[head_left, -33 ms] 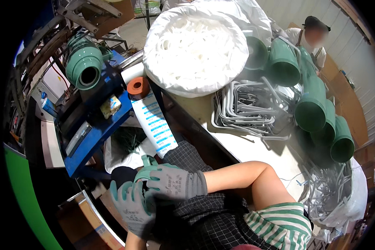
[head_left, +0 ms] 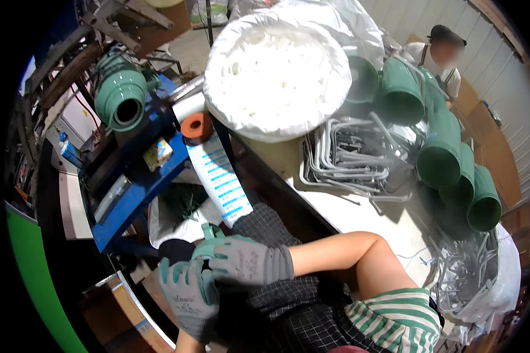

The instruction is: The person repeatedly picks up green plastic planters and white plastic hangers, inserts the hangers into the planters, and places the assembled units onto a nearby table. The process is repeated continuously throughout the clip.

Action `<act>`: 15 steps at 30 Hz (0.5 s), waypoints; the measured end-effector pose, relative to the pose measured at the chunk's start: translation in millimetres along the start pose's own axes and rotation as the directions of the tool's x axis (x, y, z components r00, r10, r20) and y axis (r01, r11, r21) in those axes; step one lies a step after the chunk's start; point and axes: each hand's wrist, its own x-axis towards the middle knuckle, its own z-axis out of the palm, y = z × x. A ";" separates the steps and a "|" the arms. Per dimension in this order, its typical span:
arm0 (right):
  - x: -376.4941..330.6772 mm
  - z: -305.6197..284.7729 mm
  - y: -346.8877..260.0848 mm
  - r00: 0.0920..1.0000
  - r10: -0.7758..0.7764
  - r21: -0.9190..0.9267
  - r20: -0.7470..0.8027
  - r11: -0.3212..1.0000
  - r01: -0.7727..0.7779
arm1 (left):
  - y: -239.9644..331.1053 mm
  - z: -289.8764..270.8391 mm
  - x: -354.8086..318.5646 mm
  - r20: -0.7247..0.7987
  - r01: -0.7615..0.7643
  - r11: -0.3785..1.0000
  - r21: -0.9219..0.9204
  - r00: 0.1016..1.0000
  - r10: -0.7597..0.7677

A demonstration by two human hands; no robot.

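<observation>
"Fingers [head_left: 221, 249] pinching something?"
"Can't tell; my right hand [head_left: 241, 262] curls in close beside my left hand [head_left: 188, 297], whose fingers bend too."
"And the green piece [head_left: 211, 230]?"
"Just beyond my right fingers; contact is unclear."

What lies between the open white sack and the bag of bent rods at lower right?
A stack of bent gray rods, then some white tabletop, in the head view.
</observation>
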 end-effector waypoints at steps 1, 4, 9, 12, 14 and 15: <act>2.1 -0.4 0.3 1.000 -0.014 -0.010 0.002 1.000 0.014 | -2.9 -8.9 4.5 0.036 -0.002 1.000 -0.003 0.999 0.002; 5.2 -1.3 -4.2 1.000 -0.018 -0.023 0.021 1.000 0.018 | -5.2 -24.3 29.5 0.089 -0.078 0.995 0.066 0.993 0.072; 16.6 -9.6 -12.3 0.986 0.164 0.277 -0.029 0.949 -0.150 | -25.3 -8.9 34.1 0.113 -0.221 0.975 0.022 0.970 0.217; 17.3 -19.1 -12.0 0.921 0.323 0.453 0.218 0.802 -0.389 | -31.6 -3.0 30.9 0.147 -0.234 0.972 0.037 0.963 0.226; 20.9 -20.8 -11.9 0.954 0.273 0.382 0.119 0.875 -0.298 | -30.3 -4.8 28.6 0.297 -0.186 0.980 0.078 0.942 0.155; 18.8 -21.3 -14.3 0.970 0.237 0.369 0.051 0.898 -0.239 | -25.0 -10.4 28.6 0.306 -0.177 0.975 0.134 0.943 0.129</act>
